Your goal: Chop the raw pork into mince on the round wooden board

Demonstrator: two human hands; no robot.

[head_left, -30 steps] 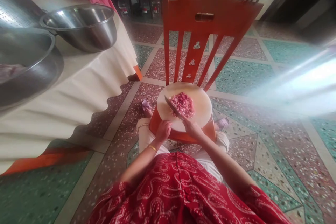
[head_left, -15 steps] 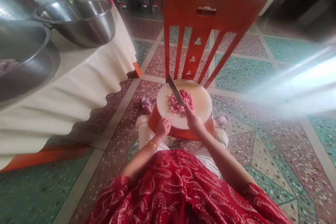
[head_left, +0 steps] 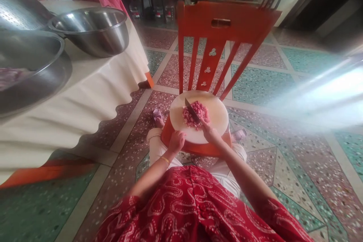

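A round white cutting board (head_left: 219, 115) lies on the seat of a red-orange wooden chair, with a pile of chopped raw meat (head_left: 202, 109) at its middle. My right hand (head_left: 210, 133) is closed round the handle of a kitchen knife. The dark knife blade (head_left: 191, 110) is down in the meat, its tip pointing to the far left. At the board's near left edge, my left hand (head_left: 177, 141) has its fingers curled over the rim, holding it. The knife handle is mostly hidden by my right hand.
The chair's slatted back (head_left: 227, 20) rises behind the board. On my left, a table with a cream cloth (head_left: 104, 83) carries a steel basin (head_left: 99, 39), a larger basin (head_left: 53, 73) with pinkish contents, and a perforated metal vessel (head_left: 21, 7). Terrazzo floor surrounds the chair.
The knife has come down from above the board into the meat, its blade tip dropping. My left hand stays at the board's edge. The view has tilted up slightly.
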